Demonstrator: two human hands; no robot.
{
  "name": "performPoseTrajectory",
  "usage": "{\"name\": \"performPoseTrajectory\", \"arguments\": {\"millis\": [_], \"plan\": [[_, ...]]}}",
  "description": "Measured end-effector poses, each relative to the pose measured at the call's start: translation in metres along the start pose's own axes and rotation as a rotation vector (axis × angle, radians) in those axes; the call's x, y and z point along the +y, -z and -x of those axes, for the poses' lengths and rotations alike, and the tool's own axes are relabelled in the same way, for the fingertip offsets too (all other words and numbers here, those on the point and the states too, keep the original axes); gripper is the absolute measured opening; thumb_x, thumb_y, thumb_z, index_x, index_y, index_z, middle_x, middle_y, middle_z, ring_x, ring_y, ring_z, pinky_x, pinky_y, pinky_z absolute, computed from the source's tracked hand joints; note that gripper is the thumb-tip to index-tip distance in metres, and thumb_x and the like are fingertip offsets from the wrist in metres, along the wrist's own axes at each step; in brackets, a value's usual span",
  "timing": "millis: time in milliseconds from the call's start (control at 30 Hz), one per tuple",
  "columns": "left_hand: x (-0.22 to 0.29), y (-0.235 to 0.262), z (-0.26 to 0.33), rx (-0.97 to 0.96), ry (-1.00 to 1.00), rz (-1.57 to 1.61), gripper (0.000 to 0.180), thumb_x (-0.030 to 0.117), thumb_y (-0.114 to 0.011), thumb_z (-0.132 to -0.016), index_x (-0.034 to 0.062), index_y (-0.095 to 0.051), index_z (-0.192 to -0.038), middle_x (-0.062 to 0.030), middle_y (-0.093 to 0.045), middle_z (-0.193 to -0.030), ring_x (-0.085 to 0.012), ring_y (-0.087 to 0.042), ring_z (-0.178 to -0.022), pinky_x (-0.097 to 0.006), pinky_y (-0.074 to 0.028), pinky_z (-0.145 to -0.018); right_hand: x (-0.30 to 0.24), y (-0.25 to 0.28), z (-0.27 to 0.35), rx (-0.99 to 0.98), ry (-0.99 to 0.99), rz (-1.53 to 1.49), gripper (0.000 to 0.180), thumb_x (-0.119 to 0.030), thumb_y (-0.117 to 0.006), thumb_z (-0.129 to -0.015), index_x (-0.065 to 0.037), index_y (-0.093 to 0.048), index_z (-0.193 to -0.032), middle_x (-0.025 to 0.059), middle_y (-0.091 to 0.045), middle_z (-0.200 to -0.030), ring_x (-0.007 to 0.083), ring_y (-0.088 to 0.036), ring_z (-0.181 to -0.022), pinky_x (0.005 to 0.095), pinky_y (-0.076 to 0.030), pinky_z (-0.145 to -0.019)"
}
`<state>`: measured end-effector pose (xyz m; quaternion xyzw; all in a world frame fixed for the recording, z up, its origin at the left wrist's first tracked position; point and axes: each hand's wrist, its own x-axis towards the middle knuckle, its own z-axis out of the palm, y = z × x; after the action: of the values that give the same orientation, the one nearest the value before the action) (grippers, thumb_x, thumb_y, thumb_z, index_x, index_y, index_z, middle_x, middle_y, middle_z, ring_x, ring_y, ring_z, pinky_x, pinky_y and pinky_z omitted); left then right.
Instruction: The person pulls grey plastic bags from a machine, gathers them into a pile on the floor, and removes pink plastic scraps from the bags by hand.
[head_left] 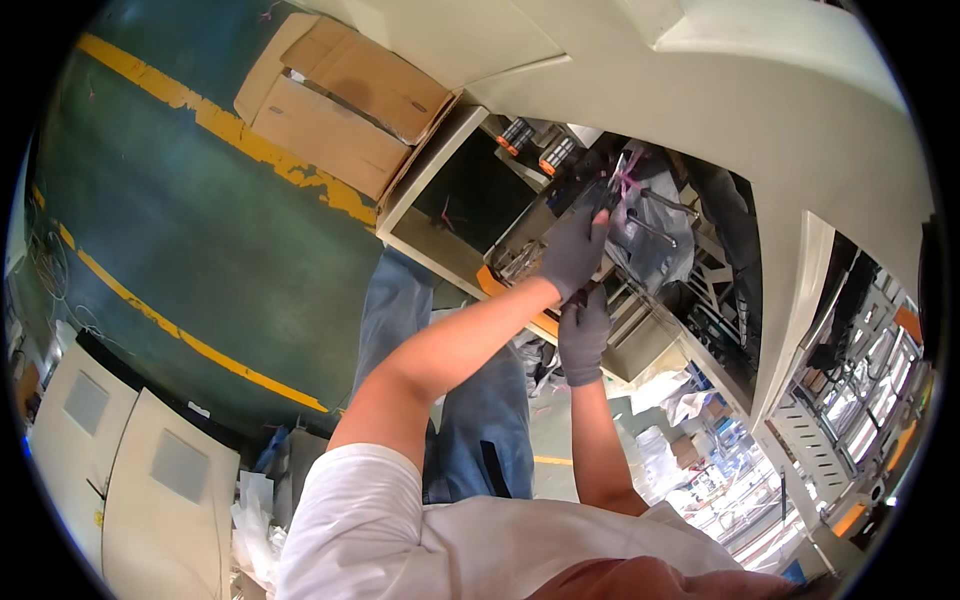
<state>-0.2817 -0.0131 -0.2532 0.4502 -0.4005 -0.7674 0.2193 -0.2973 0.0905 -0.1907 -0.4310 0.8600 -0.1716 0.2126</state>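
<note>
Both hands wear grey gloves and reach into the opening of a beige machine cabinet point(430, 236). My left hand point(575, 250) is farther in, its fingers closed at a dark, slim thing whose kind does not show. Just beyond its fingertips are a shiny metal piece and a pink string point(626, 178) tied in strands. A grey translucent plastic bag point(660, 245) hangs right beside that hand, with dark rods in front of it. Nearer to me, my right hand point(585, 338) is closed below the left one; a small dark thing shows at its fingertips, too hidden to name.
Orange-and-black cylindrical parts point(557, 156) sit inside the cabinet. A flattened cardboard box point(345, 95) leans at its left side. Yellow lines point(200, 340) run across the green floor. Beige cabinet doors point(165, 500) stand at the lower left. Metal frames point(870, 370) are at the right.
</note>
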Motion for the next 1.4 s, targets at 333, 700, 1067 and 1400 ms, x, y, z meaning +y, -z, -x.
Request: {"name": "performPoseTrajectory", "arguments": {"millis": [333,700,1067,1400], "plan": [[-0.040,0.040,0.092,0.114,0.371,0.235,0.035,0.036,-0.043,-0.095,0.0036,-0.053,-0.090,-0.0036,-0.050,-0.058,-0.0128,-0.051,-0.047,-0.029,-0.043,-0.046,-0.055,0.051,-0.068,0.206,0.411,0.449,0.020,-0.010,-0.055,-0.084,-0.003,-0.054,-0.103,0.0162,-0.055,-0.104,0.0332,-0.055,-0.095,0.0416,-0.045,-0.078],[-0.023,0.054,0.039,0.180,-0.035,-0.352,0.035,0.035,-0.048,-0.090,0.0088,-0.055,-0.112,-0.0191,-0.062,-0.090,-0.0388,-0.058,-0.086,-0.044,-0.047,-0.073,-0.026,0.026,-0.221,-0.348,-0.153,0.649,0.021,-0.019,-0.058,-0.082,-0.004,-0.060,-0.098,0.0157,-0.060,-0.101,0.0297,-0.060,-0.092,0.0397,-0.049,-0.077],[-0.004,0.048,0.004,-0.071,0.044,-0.424,0.037,0.028,-0.053,-0.086,0.0092,-0.055,-0.118,-0.0179,-0.063,-0.091,-0.0354,-0.059,-0.088,-0.042,-0.046,-0.075,-0.075,0.063,-0.028,-0.411,0.183,0.472,0.011,-0.021,-0.056,-0.084,-0.010,-0.054,-0.086,0.0113,-0.061,-0.082,0.0335,-0.060,-0.068,0.0422,-0.046,-0.056],[0.029,0.051,0.008,0.070,0.132,-0.473,0.029,0.030,-0.049,-0.089,0.0033,-0.060,-0.094,-0.0162,-0.061,-0.073,-0.0318,-0.062,-0.072,-0.041,-0.048,-0.067,-0.037,0.065,-0.013,-0.348,0.074,0.312,0.012,-0.017,-0.059,-0.084,-0.004,-0.058,-0.085,0.0153,-0.061,-0.074,0.0345,-0.059,-0.067,0.0389,-0.045,-0.057]]}}
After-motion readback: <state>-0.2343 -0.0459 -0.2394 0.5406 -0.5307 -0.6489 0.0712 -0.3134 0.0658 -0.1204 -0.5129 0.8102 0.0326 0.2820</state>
